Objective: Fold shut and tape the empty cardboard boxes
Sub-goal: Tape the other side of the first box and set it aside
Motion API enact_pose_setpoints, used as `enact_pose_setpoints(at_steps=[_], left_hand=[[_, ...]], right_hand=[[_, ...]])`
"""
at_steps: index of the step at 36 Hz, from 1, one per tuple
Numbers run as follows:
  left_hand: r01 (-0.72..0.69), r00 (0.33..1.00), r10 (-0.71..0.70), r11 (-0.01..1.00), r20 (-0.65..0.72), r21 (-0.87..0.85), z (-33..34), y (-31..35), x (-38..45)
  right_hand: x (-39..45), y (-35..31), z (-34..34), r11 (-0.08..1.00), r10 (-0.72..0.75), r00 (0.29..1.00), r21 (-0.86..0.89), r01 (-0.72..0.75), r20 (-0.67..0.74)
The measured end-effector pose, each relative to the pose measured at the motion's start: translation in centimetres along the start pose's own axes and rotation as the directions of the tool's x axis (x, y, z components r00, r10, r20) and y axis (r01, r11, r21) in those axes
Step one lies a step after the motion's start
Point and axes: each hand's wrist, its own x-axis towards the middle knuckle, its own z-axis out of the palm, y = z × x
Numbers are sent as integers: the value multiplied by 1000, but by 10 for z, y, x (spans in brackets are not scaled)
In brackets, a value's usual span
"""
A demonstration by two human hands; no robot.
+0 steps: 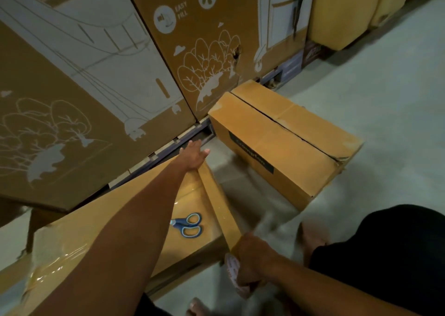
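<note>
Head view only: we see the left hand (193,155) stretched out flat, fingers straight, palm pressing on the far end of the near box (108,219), likely to pin the tape end and keep the flaps down while the strip is drawn. The right hand (252,259) is curled tight round the tape roll (234,273), held just off the box's near right corner, so we judge it is pulling tape along the right edge toward the body; a brown tape strip (216,202) runs from under the left hand to the roll. Glossy clear tape already shows on the box's top and left end, so this box looks well along, this strip maybe the last edge. Scissors (189,224) lie on the box top beside the strip, within reach of either hand, probably parked there for the cut. A second box (284,142) sits on the floor (385,98) well apart to the right, flaps folded shut, centre seam open and untaped as far as we can tell, so it is likely next. Tall printed cartons (96,74) stand behind both, just a backdrop. Bare feet and a dark-clothed knee show at bottom right, blurred. Risk, in our judgement: strip wandering off the edge if the left hand lifts early.
</note>
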Motion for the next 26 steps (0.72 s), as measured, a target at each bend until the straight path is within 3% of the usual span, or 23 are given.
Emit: enact_pose_setpoints(at_steps=[7,16,20,24,26], left_hand=[[-28,999,27,998,-24,-52,-12,-13,8],[-56,995,47,993,-84,-102,-13,-11,4],[-26,997,14,989,-82,-147,-12,-16,8],[-36,995,23,991,-96,-131,-15,-17,6],[-47,995,35,991,-94,-127,-14,-18,7]], right_hand=[[18,0,19,990,82,996,120,-79,-24],[21,3,17,990,48,999,135,-47,-4],[30,5,16,988,100,995,119,-99,-3],[32,-10,-11,977,172,960,-87,-195,-221],[34,-20,-24,984,139,925,-54,-168,-353]])
